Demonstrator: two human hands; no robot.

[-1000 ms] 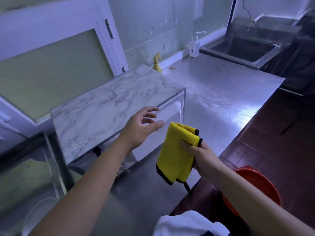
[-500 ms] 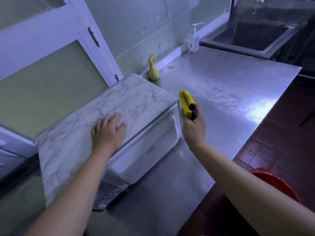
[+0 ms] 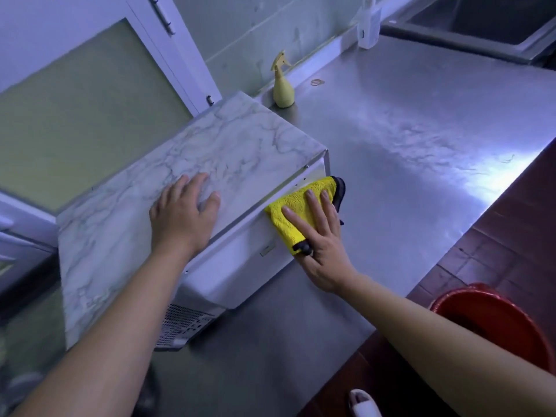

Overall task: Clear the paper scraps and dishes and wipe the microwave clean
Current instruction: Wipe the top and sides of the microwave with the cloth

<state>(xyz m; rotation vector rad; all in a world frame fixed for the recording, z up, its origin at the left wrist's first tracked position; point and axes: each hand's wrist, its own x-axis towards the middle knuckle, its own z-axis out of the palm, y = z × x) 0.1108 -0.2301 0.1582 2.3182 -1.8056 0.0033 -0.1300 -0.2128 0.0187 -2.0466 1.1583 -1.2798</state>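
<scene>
Stainless steel desk (image 3: 421, 145) runs along the wall to a sink (image 3: 481, 22) at far right. White microwave (image 3: 210, 152) with a marble-pattern top sits on the desk at an angle, in front of a cabinet door (image 3: 75, 100). Left grip (image 3: 183, 212) lies flat on the microwave top near its front edge, fingers straight, holding nothing. Right grip (image 3: 322, 236) presses a yellow microfiber cloth (image 3: 296, 206) against the upper right corner of the microwave's white face, fingers straight and spread over the cloth, not curled round it. Yellow spray bottle (image 3: 282, 85) stands upright just behind the microwave, by the wall. Small ring on the desk near it, possibly a rubber band (image 3: 317, 82). Soap dispenser (image 3: 368, 28) stands beside the sink. Red bucket (image 3: 493, 323) sits on the floor at right.
</scene>
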